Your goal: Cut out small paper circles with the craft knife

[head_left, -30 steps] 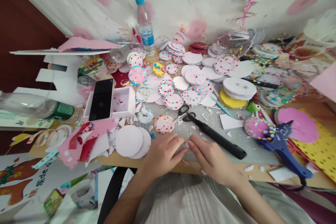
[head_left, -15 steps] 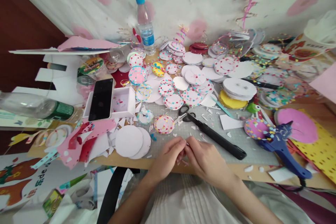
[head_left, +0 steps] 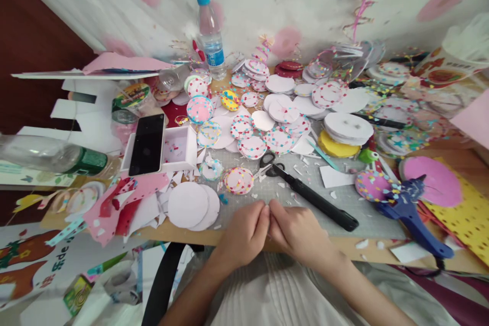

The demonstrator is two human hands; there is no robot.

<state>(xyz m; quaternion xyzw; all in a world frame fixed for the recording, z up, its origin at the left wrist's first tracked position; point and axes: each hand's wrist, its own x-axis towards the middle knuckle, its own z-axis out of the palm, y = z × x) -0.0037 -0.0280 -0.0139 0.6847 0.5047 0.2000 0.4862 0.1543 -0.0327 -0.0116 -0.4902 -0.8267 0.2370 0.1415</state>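
Note:
At the table's front edge my left hand [head_left: 247, 229] and my right hand [head_left: 296, 226] meet, fingertips together, both closed. Whatever they pinch is hidden between the fingers. Just beyond them lies a pair of scissors [head_left: 274, 167], partly under or against a black stick-like tool [head_left: 321, 204]. A round paper disc edged with coloured dots [head_left: 239, 181] sits ahead of my left hand. To its left are plain white paper discs [head_left: 188, 206], overlapping. Small paper scraps are scattered over the grey cutting mat [head_left: 367, 216].
A blue glue gun [head_left: 414, 221] rests at right beside a pink disc [head_left: 435, 181]. At left a phone [head_left: 147, 145] leans on a white box [head_left: 179, 150]. Behind stands a water bottle [head_left: 212, 41]; many decorated discs crowd the table's back, near a stack of white discs [head_left: 348, 130].
My hands have drawn closer together and rolled inward, so the fingertips are more hidden. The things on the table have stayed where they were.

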